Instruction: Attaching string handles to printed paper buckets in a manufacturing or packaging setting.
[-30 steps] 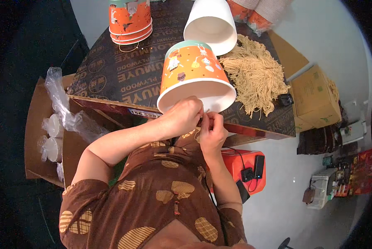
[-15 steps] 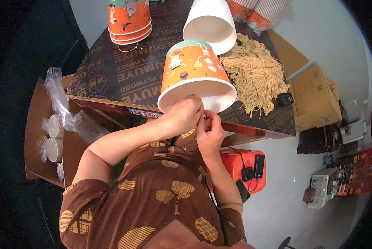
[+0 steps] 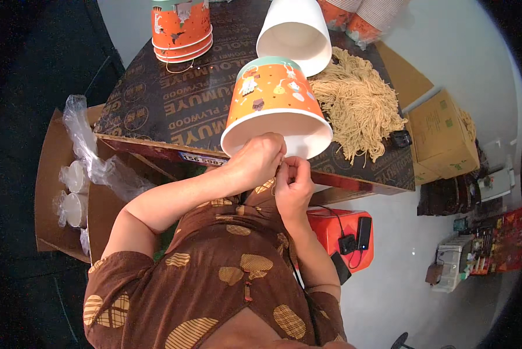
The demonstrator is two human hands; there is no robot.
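An orange paper bucket [image 3: 272,93] with a pale green base and printed figures lies tilted on its side at the table's near edge, its white open mouth toward me. Just in front of its lower rim, my left hand [image 3: 256,160] and my right hand [image 3: 294,183] meet with fingertips pinched together. Between them is a thin beige string, mostly hidden by the fingers. The left wrist crosses in front of the rim. Right of the bucket lies a loose heap of beige strings [image 3: 360,104]. Behind stands a tilted plain white bucket [image 3: 296,43], its mouth facing me.
The dark printed plywood table [image 3: 139,99] carries a stack of orange buckets [image 3: 182,35] at far left and more stacked buckets [image 3: 377,20] at far right. An opened carton [image 3: 51,192] sits left, a cardboard box [image 3: 444,139] right. A red stool [image 3: 325,224] holds a power bank [image 3: 363,232].
My fingertips have drawn slightly closer together at the string, and my right hand has shifted a little left. The bucket has barely moved.
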